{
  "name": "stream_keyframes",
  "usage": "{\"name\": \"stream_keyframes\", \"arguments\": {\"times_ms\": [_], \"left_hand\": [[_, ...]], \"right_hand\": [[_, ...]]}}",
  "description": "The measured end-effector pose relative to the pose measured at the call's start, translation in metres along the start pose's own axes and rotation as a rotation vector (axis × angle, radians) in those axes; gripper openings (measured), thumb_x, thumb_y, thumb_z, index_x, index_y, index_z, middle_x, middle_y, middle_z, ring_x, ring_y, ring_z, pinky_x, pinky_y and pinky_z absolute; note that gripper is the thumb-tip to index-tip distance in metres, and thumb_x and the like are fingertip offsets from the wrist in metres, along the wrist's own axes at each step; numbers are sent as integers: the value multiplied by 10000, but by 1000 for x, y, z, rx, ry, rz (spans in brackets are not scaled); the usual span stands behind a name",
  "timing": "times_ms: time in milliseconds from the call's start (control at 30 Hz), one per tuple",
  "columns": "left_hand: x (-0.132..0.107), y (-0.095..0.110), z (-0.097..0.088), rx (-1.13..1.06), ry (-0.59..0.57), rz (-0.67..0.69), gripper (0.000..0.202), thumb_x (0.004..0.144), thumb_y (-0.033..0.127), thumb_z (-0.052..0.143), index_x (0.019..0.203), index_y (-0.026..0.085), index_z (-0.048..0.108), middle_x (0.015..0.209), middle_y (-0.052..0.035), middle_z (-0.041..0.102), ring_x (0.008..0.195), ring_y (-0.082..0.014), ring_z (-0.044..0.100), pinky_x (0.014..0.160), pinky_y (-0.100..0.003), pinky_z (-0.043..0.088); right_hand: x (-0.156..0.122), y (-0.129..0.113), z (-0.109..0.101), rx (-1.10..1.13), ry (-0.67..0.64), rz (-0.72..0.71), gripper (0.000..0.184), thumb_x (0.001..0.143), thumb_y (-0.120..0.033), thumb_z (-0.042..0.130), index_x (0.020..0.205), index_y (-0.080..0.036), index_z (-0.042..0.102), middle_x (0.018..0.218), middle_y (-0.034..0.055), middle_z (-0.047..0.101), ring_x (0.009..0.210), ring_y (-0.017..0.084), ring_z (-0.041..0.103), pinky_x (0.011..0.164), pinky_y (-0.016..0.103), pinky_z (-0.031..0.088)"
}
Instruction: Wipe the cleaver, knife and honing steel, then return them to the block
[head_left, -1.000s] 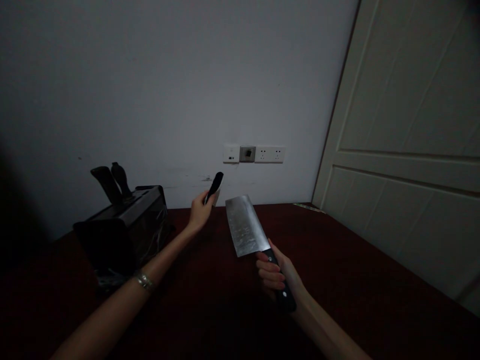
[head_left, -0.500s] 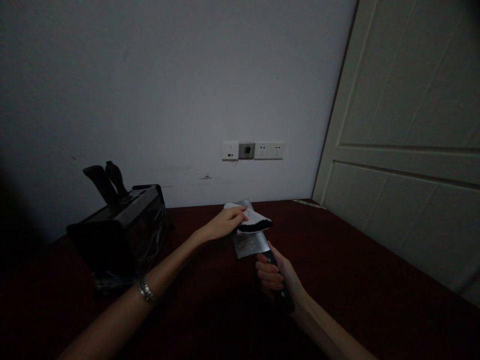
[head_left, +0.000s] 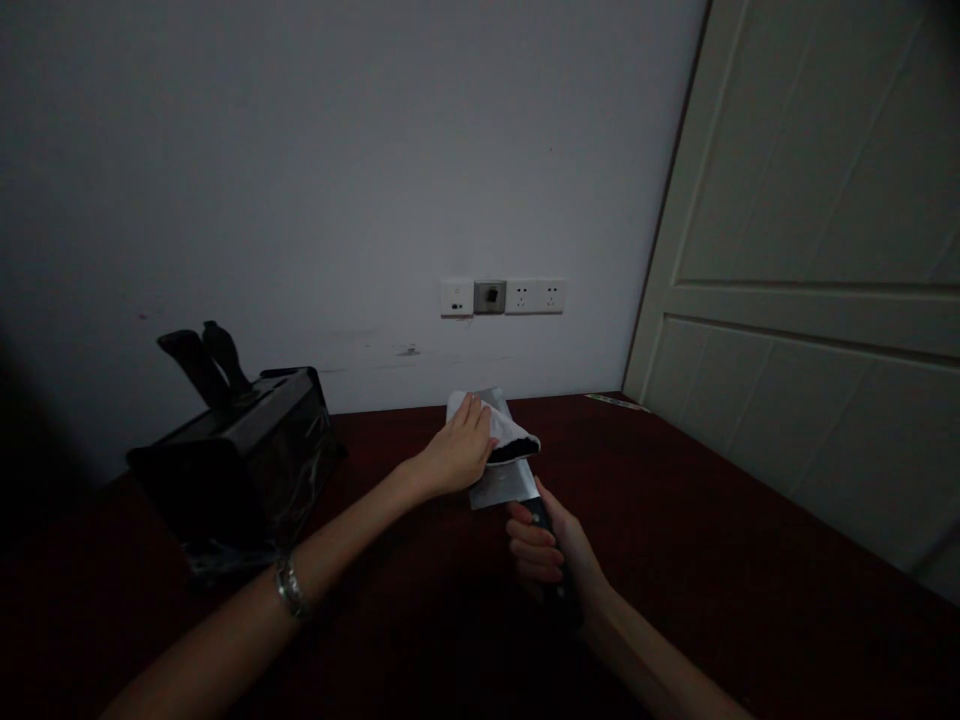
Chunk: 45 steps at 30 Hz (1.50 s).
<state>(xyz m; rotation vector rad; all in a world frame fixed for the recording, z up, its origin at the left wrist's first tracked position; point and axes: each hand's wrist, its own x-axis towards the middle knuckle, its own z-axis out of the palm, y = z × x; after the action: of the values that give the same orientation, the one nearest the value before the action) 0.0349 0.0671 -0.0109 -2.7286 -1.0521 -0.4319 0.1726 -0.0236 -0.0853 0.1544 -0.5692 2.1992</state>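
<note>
Cleaver position: between the two hands; the cleaver [head_left: 495, 486] points away from the person, leaning a bit left, handle end in the right hand [head_left: 546, 550], blade under the left hand [head_left: 459, 448].
Right hand: clamped round the handle, fingers wrapped over it, just behind the blade.
Left hand: laid over the cloth [head_left: 504, 430] on top of the blade; fingers close together. Too dim to tell if the thumb pinches from below.
Hands relative: near each other, not touching.
Cleaver look: broad grey blade, roughly rectangular, dull sheen; dark handle with pale round rivets. Middle of blade covered by cloth.
Cloth look: white, thin-looking, folded, black band along near edge, corner sticking out right.
Left wrist: shiny linked metal bracelet [head_left: 289, 586].
Knife holder [head_left: 225, 450]: left of both arms, boxy, dark, glossy side, two black handles [head_left: 196, 368] sticking up at a tilt.
Surface [head_left: 675, 540]: dark reddish-brown, smooth.
Behind: pale scuffed wall [head_left: 360, 180] with socket plates [head_left: 535, 296]; pale panelled door [head_left: 810, 190] at right.
</note>
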Motion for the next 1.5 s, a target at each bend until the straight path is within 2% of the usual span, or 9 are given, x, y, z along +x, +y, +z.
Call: {"name": "stream_keyframes", "arguments": {"times_ms": [233,333,500,633,767,867,1100,1300,1500], "left_hand": [[-19,17,-21,-104,-256,274,601,912,391,159,1392,51,37,1457,-123,-87,1312,-190,-153,1093,-358,83],[-18,16,-26,-147,-312,288,619,909,407,170,1395,62,1,1451,-109,-126,1306,-174,-172,1094,-341,49],[1,-2,-14,-92,-224,142,659,899,423,158,1381,26,-51,1441,-134,-141,1297,-198,-197,1089,-377,33],[2,2,-11,-35,-132,81,701,887,495,116,1383,17,-12,1442,-155,-115,1294,-235,-199,1086,-407,51],[-16,19,-23,-39,-169,198,706,885,503,151,1388,30,-1,1445,-161,-93,1307,-235,-164,1086,-394,74],[-21,19,-29,-42,-181,258,697,885,492,189,1394,63,-17,1450,-143,-96,1314,-229,-147,1086,-391,78],[0,-9,-23,-20,-177,124,721,879,504,189,1387,33,-9,1444,-166,-98,1315,-251,-137,1078,-414,54],[-18,15,-23,-17,-166,281,691,887,464,226,1393,69,-30,1449,-132,-115,1310,-238,-157,1084,-401,56],[2,-6,-25,-29,-196,123,704,884,472,208,1387,28,-5,1442,-168,-101,1311,-247,-146,1082,-421,60]], "right_hand": [[-2,2,-1,25,-29,-10,166,779,-219,517,691,-82,546,444,-93,329,321,2,221,277,99,204],[-1,3,-1,11,-39,-6,178,786,-230,505,687,-89,549,441,-93,320,322,8,207,276,99,212],[1,6,3,-39,-41,23,379,852,-422,405,666,-115,526,434,-87,324,308,10,182,268,103,229],[1,5,6,-85,-32,31,437,872,-463,332,648,-128,501,426,-86,316,306,16,171,268,107,241],[-1,0,8,-109,-39,3,350,878,-366,351,668,-130,502,433,-92,299,308,19,147,271,101,233],[-1,0,10,-112,-40,-2,326,875,-347,359,677,-129,500,439,-94,292,312,19,137,272,100,231],[-1,3,11,-103,-54,39,444,883,-464,303,653,-132,488,427,-92,299,303,17,150,268,104,232],[-4,0,9,-106,-22,-8,342,870,-375,378,675,-124,505,440,-93,294,313,16,139,272,98,237],[-3,0,9,-121,-32,23,443,884,-474,289,653,-145,474,427,-92,298,296,17,131,257,104,230]]}}
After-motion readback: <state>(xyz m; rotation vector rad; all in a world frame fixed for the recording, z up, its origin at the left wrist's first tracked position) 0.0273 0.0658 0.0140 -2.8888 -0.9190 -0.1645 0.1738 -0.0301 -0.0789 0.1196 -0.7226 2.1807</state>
